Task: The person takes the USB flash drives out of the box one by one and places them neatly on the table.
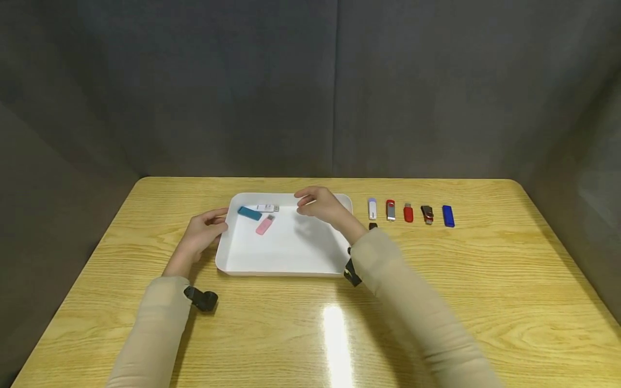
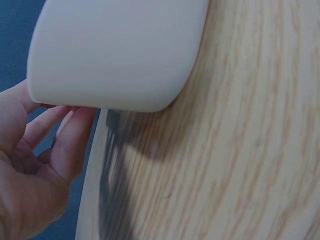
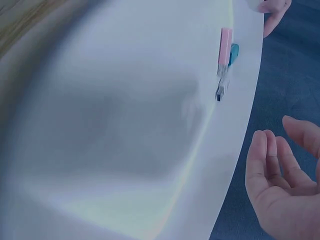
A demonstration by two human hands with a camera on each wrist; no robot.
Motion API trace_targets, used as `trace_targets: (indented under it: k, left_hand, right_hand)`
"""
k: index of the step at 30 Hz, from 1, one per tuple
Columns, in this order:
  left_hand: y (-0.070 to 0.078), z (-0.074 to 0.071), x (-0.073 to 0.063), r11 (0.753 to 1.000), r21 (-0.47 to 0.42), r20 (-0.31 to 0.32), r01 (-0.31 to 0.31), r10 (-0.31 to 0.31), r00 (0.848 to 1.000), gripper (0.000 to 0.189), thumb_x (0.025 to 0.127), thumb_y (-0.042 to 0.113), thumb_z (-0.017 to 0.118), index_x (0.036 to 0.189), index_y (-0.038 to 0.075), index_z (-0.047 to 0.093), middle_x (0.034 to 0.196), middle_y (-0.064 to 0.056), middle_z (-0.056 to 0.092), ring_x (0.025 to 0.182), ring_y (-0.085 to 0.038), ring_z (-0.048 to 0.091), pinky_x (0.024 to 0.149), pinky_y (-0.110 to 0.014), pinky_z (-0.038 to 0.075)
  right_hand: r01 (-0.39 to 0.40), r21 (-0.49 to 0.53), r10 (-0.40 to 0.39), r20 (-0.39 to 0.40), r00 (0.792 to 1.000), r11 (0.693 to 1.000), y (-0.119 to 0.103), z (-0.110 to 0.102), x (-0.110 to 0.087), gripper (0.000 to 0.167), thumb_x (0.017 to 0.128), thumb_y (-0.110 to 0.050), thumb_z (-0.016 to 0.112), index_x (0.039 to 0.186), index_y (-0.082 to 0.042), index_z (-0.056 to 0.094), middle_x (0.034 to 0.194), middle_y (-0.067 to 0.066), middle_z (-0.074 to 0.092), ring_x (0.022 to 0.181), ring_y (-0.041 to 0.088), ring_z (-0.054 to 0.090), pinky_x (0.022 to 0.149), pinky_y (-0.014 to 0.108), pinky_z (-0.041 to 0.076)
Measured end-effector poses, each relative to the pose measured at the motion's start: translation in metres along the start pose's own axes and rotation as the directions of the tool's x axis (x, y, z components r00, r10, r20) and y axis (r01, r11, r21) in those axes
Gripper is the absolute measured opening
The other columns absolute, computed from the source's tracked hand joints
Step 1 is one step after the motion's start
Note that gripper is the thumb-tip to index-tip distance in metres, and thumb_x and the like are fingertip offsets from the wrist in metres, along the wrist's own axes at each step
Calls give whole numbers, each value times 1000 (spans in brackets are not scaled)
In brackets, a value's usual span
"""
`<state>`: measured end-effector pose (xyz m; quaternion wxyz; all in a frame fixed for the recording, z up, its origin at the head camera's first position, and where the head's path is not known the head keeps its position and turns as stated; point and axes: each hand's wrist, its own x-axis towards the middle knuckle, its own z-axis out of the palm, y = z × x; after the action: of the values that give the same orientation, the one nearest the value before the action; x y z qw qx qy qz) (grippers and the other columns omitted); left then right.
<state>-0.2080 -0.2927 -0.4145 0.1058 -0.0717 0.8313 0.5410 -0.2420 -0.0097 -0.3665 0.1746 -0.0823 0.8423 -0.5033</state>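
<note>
Nearest, we list two beige sleeves (image 1: 151, 334), each with a black wrist camera (image 1: 201, 299), over a wood-grain table (image 1: 271, 328). Next, one left hand (image 1: 200, 233): fingers loosely bent, touching the outer left wall of a white tray (image 1: 276, 256). In the tray's left part we count three USB sticks: pink stick (image 1: 264, 225), plug toward the far right; teal stick (image 1: 249, 213), set slantwise; white stick (image 1: 265, 208), plug to the right, farthest of the three. One right hand (image 1: 322, 205): above the tray's far right part, fingers softly curved, thumb apart, nothing held. Right of the tray, in a row from left: lavender-and-white stick (image 1: 372, 210), red-and-silver stick (image 1: 390, 210), red stick (image 1: 408, 214), black-and-red stick (image 1: 427, 214), blue stick (image 1: 448, 216). Farthest: dark curtain (image 1: 218, 97).
</note>
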Motion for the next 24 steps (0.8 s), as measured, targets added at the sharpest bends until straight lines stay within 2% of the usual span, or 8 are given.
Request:
trace_targets:
  k: [12,20,24]
  left_hand:
    - [0,1,0,1000,-25,11,-13,14,1000,55,88,7,48,143,3,43,127,-22,50,81,-3,56,67,-14,54]
    - [-1,2,2,1000,-9,9,-14,14,1000,54,89,9,49,143,4,43,131,-23,50,86,-6,58,70,-15,54]
    - [-2,3,3,1000,-21,15,-20,21,1000,54,89,8,49,143,3,43,130,-23,50,86,-6,58,70,-15,54]
  right_hand:
    - [-3,-20,4,25,1000,1000,-13,13,2,43,87,-4,62,130,-2,56,121,19,62,110,25,58,90,28,49]
    - [8,37,-10,49,999,999,-27,14,5,44,87,0,59,131,0,54,124,21,60,113,27,58,99,36,48]
    - [3,32,-5,63,998,999,-28,18,9,45,86,2,59,131,-2,55,125,20,61,114,26,58,99,35,49]
